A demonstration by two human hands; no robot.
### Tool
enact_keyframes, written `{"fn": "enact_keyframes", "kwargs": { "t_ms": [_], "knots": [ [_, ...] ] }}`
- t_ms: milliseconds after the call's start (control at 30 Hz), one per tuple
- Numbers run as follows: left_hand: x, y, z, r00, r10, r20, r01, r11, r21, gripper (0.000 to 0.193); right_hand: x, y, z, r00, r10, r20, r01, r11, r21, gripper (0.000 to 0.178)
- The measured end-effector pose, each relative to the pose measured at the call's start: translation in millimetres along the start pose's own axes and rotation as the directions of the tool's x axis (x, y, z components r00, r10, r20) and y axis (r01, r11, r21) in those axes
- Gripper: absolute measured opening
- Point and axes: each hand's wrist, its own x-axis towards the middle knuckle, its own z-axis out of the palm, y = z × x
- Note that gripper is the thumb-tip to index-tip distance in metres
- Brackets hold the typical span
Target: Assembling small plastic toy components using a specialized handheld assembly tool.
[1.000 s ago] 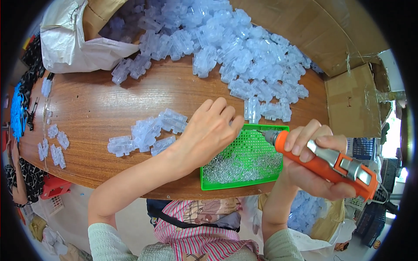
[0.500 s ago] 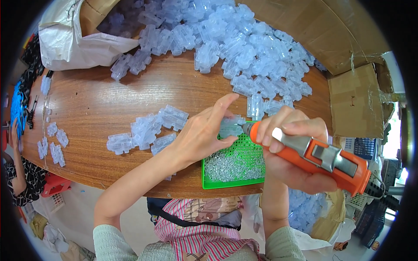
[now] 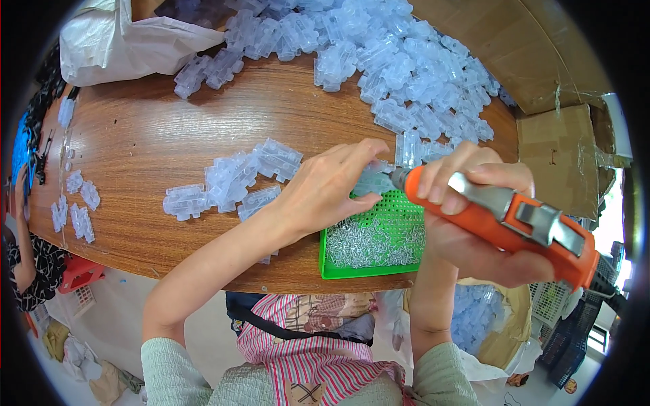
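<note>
My left hand (image 3: 332,183) pinches a clear plastic part (image 3: 374,180) between thumb and fingers, above the far end of a green perforated tray (image 3: 389,273). Wrapped round an orange electric screwdriver (image 3: 497,227), my right hand (image 3: 474,203) points its tip left. That tip meets the right side of the held part; whether a screw sits there is too small to tell. Many small silver screws (image 3: 372,243) lie in the near half of the tray. Left of my left hand, several clear plastic parts (image 3: 230,179) rest in a loose group on the wooden table.
A large heap of clear parts (image 3: 399,68) covers the table's far side, beside a white sack (image 3: 122,47). Cardboard (image 3: 558,162) walls the right. Below right stands an open sack of parts (image 3: 477,314). At far left, another person's arm (image 3: 26,237) shows.
The view has shifted slightly. Both hands keep their grips, the screwdriver tip staying against the clear part; in the picture they sit a little further right.
</note>
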Motion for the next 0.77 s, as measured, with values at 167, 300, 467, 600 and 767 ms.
{"fn": "enact_keyframes", "kwargs": {
  "t_ms": [167, 300, 467, 600, 767],
  "knots": [
    [-2.1, 26.8, -19.7, 0.986, 0.132, 0.102, -0.148, 0.975, 0.166, 0.041, 2.8, -18.0, -20.3, 0.992, 0.066, -0.110, -0.066, 0.998, 0.005, 0.099],
    [-3.6, 59.4, -20.1, 0.951, 0.067, 0.300, -0.120, 0.980, 0.162, 0.048, -3.8, -10.6, -17.6, 0.973, 0.053, -0.227, -0.066, 0.997, -0.048, 0.100],
    [-6.3, 58.6, -13.0, 0.893, -0.191, 0.408, 0.114, 0.972, 0.208, 0.056, -7.7, -13.8, -14.8, 0.960, 0.084, -0.268, -0.084, 0.996, 0.014, 0.099],
    [-5.7, 69.2, -20.5, 0.801, -0.269, 0.534, 0.201, 0.962, 0.183, 0.055, -26.5, -19.1, -21.3, 0.913, 0.161, -0.374, -0.186, 0.982, -0.030, 0.096],
    [7.9, 58.0, -23.6, 0.944, -0.237, 0.230, 0.204, 0.966, 0.157, 0.054, -46.7, -11.5, -22.7, 0.874, 0.284, -0.395, -0.429, 0.833, -0.350, 0.091]
  ]
}}
